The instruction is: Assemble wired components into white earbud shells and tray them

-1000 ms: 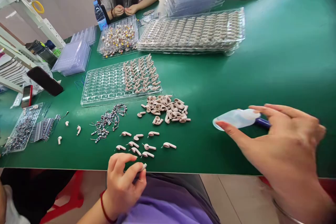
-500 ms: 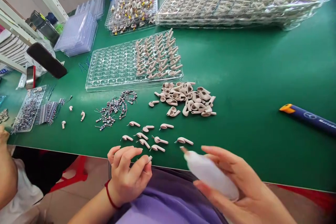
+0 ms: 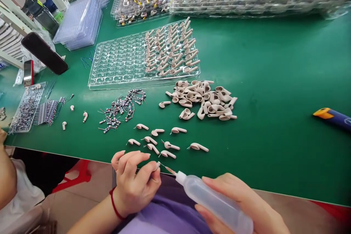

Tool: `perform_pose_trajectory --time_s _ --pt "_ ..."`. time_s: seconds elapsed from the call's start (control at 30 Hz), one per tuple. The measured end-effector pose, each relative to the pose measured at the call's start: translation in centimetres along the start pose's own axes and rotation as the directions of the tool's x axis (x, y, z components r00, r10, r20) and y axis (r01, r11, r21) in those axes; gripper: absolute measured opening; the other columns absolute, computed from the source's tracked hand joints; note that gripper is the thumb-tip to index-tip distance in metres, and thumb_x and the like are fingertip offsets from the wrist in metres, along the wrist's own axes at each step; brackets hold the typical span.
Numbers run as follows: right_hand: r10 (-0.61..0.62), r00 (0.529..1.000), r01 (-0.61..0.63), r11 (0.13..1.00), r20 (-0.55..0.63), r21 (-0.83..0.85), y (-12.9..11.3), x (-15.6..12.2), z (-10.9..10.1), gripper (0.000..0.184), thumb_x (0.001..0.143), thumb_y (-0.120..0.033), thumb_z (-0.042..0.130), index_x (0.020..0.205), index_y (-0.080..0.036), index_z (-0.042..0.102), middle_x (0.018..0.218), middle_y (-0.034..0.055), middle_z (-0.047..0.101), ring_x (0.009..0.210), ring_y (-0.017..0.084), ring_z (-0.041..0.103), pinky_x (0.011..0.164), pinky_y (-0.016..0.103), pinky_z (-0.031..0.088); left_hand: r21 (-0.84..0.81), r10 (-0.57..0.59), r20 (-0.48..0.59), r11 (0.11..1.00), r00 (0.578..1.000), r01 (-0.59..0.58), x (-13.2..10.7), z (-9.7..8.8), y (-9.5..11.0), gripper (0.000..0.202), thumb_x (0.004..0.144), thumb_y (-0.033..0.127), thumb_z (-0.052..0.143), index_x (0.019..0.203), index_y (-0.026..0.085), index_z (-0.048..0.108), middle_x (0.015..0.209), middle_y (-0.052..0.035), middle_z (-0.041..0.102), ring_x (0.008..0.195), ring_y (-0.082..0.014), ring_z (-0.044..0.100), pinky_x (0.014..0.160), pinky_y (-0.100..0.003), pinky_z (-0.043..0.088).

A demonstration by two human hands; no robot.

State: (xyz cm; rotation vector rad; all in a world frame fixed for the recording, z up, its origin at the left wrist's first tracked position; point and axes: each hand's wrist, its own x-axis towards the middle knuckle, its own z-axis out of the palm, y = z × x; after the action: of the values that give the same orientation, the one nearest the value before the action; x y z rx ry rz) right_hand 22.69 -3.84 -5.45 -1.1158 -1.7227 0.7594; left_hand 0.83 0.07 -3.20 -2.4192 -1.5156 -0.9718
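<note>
My left hand (image 3: 137,179) pinches a small pale earbud shell (image 3: 158,165) between thumb and forefinger; only its end shows, the rest is hidden by the fingers. My right hand (image 3: 244,201) is wrapped round a translucent squeeze bottle (image 3: 210,195) with a thin needle tip (image 3: 171,170). The needle points left, its end at or very close to the held shell; I cannot tell whether they touch. Just beyond my hands lie several earbud shells (image 3: 168,154) with fine wires sticking out. Farther back is a heap of bare earbud shells (image 3: 204,98).
Small wired components (image 3: 123,106) lie left of the heap. A clear tray (image 3: 115,60) behind is partly filled with shells. Stacked trays (image 3: 246,7) stand at the back, a phone (image 3: 44,53) at left, a blue-and-orange object (image 3: 333,117) at right. Another person's arm (image 3: 7,175) is at far left.
My right hand has brought the bottle's needle left and down to the shell in my left hand. The left hand keeps its pinch nearly unmoved. The view has shifted slightly.
</note>
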Motion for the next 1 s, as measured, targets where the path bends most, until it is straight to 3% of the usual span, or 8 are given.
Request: perform_pose_trajectory --time_s 0.33,1.0 --pt "-0.057 0.998 0.057 0.998 -0.013 -0.026 -0.25 0.52 0.20 0.030 0.088 -0.016 0.060 0.117 -0.014 0.052 0.081 0.0060 0.061 0.063 0.014 0.055 0.051 0.025 0.051 -0.004 -0.002 0.018 1.000 1.000 0.002 0.14 -0.14 0.00 0.009 0.077 0.014 0.070 0.078 0.023 0.068 0.085 -0.0032 0.067 0.084 -0.0183 0.062 0.094 -0.040 0.038" --pt "0.037 0.999 -0.036 0.999 -0.024 0.033 0.00 -0.12 -0.22 0.035 0.084 -0.018 0.066 0.118 -0.021 0.056 0.080 0.0039 0.062 0.059 0.016 0.058 0.048 0.025 0.052 -0.016 -0.011 0.021 1.000 1.000 0.011 0.07 -0.08 -0.04 0.011 0.075 0.012 0.071 0.078 0.023 0.069 0.085 -0.0033 0.066 0.084 -0.0186 0.061 0.092 -0.040 0.039"
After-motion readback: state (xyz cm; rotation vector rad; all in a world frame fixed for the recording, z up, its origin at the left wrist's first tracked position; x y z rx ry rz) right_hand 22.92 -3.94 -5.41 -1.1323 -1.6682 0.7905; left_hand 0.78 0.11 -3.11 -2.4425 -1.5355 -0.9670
